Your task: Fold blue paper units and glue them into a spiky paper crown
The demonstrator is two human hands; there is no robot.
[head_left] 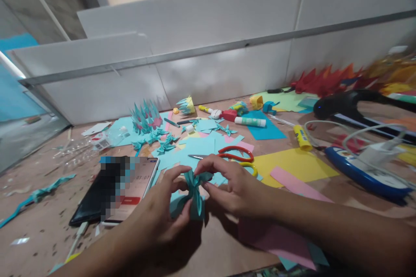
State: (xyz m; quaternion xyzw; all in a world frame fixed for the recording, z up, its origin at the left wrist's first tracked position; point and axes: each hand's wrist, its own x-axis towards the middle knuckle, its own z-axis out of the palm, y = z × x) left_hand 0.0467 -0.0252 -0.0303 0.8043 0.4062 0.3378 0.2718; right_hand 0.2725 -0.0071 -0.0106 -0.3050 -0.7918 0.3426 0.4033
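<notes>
Between my two hands, just above the table, is a folded turquoise paper flower (195, 188) with several pointed petals. My left hand (170, 203) pinches its left side between thumb and fingers. On the other side my right hand (225, 181) grips a petal with thumb and forefinger. Scissors (236, 154) with red and yellow handles lie right behind my right hand, partly hidden by it. Turquoise paper sheets (198, 149) spread out beyond my hands. More folded turquoise flowers (166, 143) lie further back on the left.
Two phones (100, 190) (133, 186) lie left of my hands. Behind stand a spiky turquoise paper piece (145, 115) and a glue stick (250, 122). Yellow paper (295, 166), a blue power strip (364, 177) and a black lamp (354, 99) are at right. A white partition (224, 69) closes the back.
</notes>
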